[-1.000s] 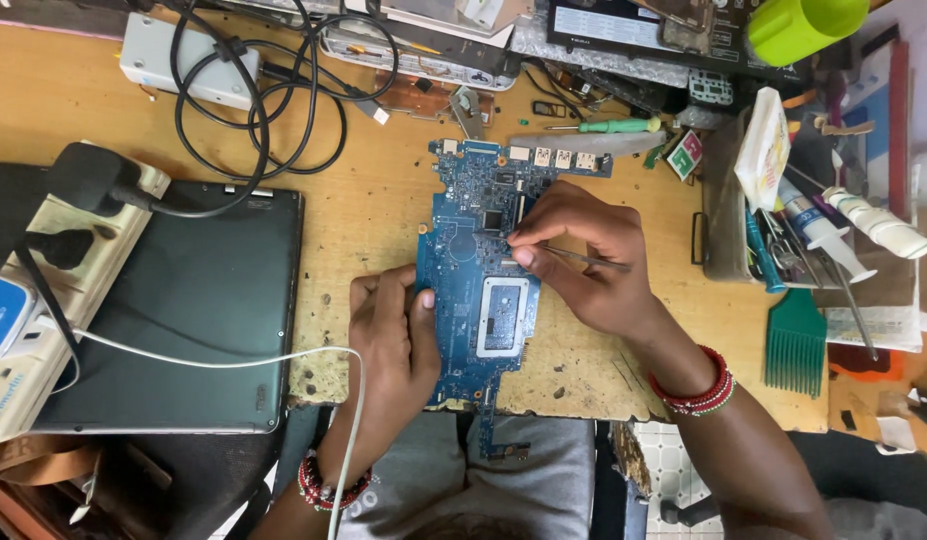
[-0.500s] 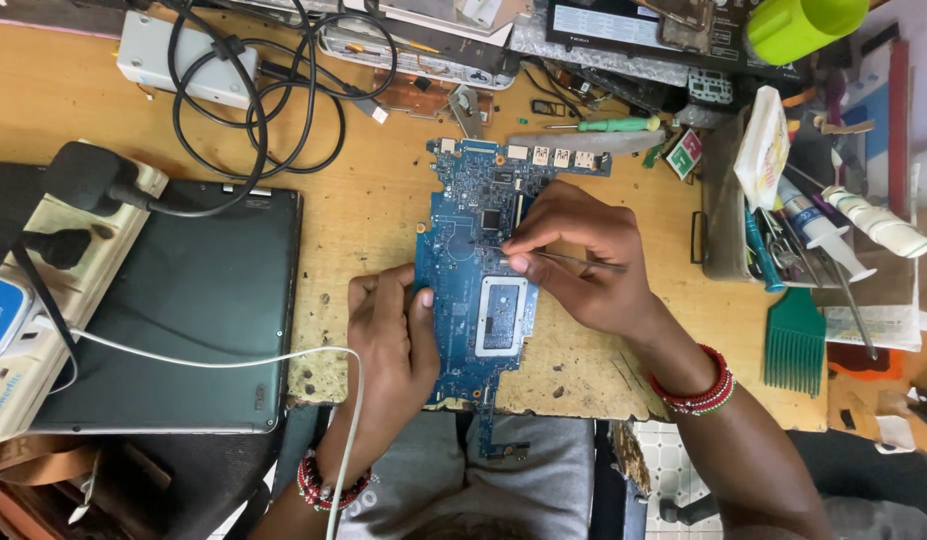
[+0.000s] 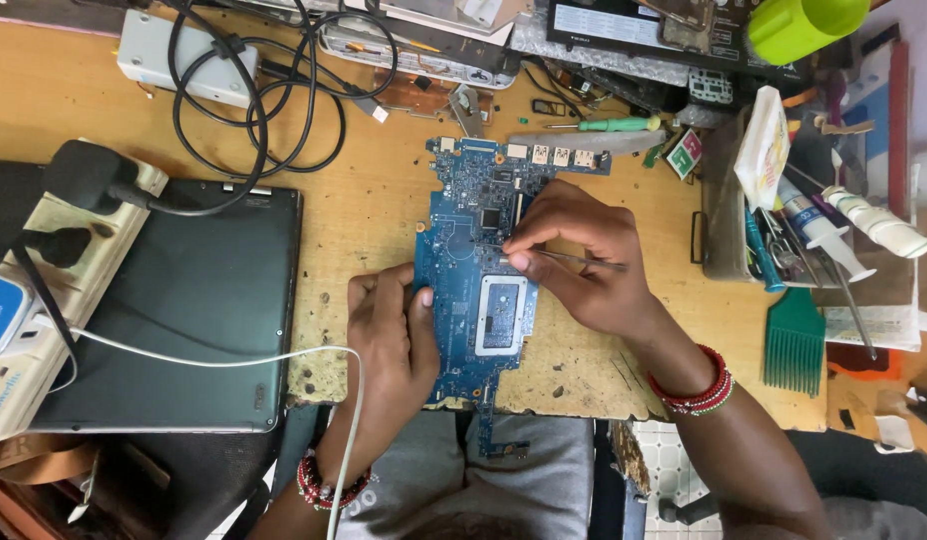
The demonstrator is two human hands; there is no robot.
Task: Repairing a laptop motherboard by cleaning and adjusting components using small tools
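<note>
On the worn wooden tabletop (image 3: 384, 215), a blue circuit board (image 3: 462, 260) lies flat beside a closed dark laptop (image 3: 174, 300), the left hand (image 3: 389, 340) pressing its lower left edge with loosely curled fingers while the right hand (image 3: 574, 265) pinches thin metal tweezers (image 3: 574, 260) over it.

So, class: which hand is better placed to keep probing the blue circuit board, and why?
Right. The right hand already grips the thin metal tool with its tip on the blue circuit board; the left hand rests flat on the board's left edge.
</note>
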